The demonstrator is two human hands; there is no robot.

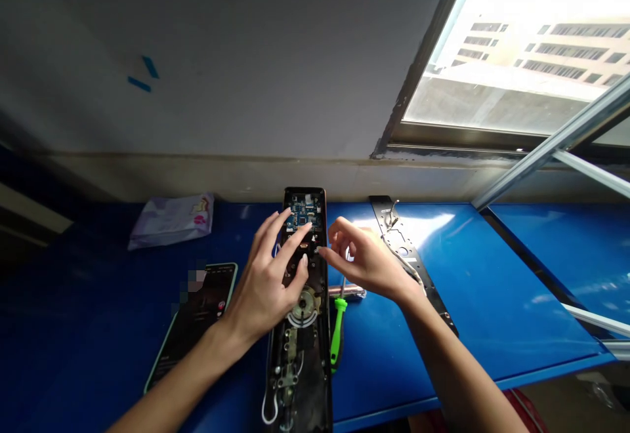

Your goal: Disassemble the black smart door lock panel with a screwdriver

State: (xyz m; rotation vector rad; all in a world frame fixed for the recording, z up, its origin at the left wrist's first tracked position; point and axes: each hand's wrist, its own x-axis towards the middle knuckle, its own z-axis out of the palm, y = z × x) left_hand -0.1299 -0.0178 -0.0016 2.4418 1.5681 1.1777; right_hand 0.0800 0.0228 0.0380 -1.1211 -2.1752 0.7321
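Note:
An opened black door-lock body (299, 354) lies lengthwise on the blue table (492, 302), its insides showing. A blue circuit board (304, 213) sits at its far end and a round metal part (305, 305) near the middle. My left hand (268, 282) rests on the lock with fingers spread, fingertips reaching the circuit board. My right hand (367, 259) hovers at the lock's right edge, fingers curled in a pinch on something too small to make out. A green-handled screwdriver (337, 328) lies just right of the lock.
A phone (197, 318) with a lit screen lies left of the lock. A white plastic packet (172, 220) sits at the back left. A black perforated metal plate (408, 256) with a white cable lies to the right. A window and metal frame rails stand at the right.

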